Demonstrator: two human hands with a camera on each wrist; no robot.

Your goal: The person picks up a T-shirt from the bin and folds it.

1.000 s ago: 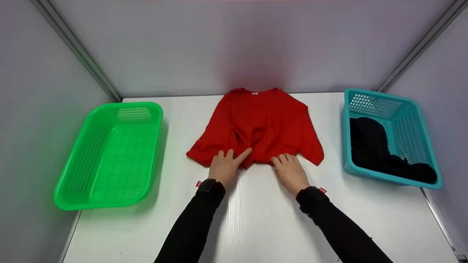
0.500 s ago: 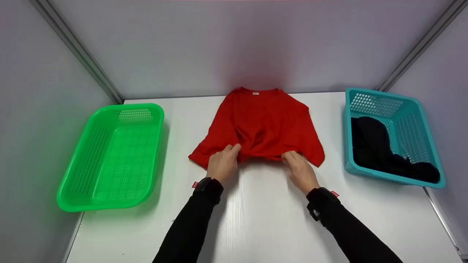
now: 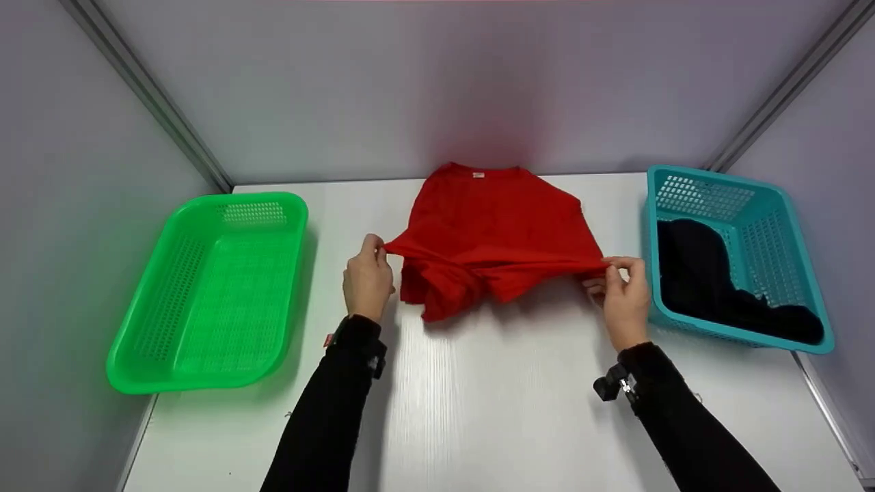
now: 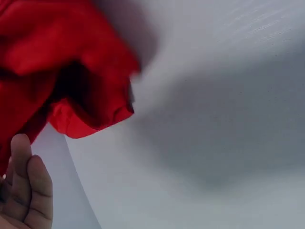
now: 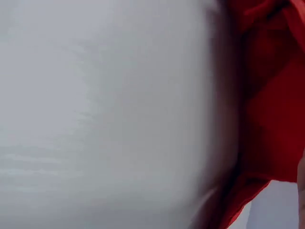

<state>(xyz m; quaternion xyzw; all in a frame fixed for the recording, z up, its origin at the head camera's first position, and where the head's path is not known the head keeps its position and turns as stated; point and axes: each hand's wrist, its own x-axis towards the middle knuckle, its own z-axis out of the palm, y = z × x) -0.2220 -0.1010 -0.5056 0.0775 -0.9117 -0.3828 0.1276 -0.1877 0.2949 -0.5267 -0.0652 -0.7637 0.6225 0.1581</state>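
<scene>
A red shirt [image 3: 502, 219] lies with its neckline and small white label against the back wall. Its near edge is lifted and stretched sideways between both hands. My left hand [image 3: 368, 279] pinches the shirt's left corner between thumb and fingers. At the opposite corner, close to the blue basket, my right hand [image 3: 623, 297] pinches the cloth. Loose folds hang below the taut edge. In the left wrist view the red cloth [image 4: 71, 62] shows a dark opening above the fingers [image 4: 39, 186]. The right wrist view has red cloth [image 5: 276, 109] along its right side.
On the left of the white table [image 3: 472, 403] stands a green basket [image 3: 295, 287]. A blue basket [image 3: 649, 273] with black cloth [image 3: 690, 273] inside stands on the right. Pale walls [image 3: 328, 89] close off the back and sides.
Both hands have moved outward, away from each other, and a little up. The shirt's near edge has gone from lying bunched on the table to lifted and stretched wide.
</scene>
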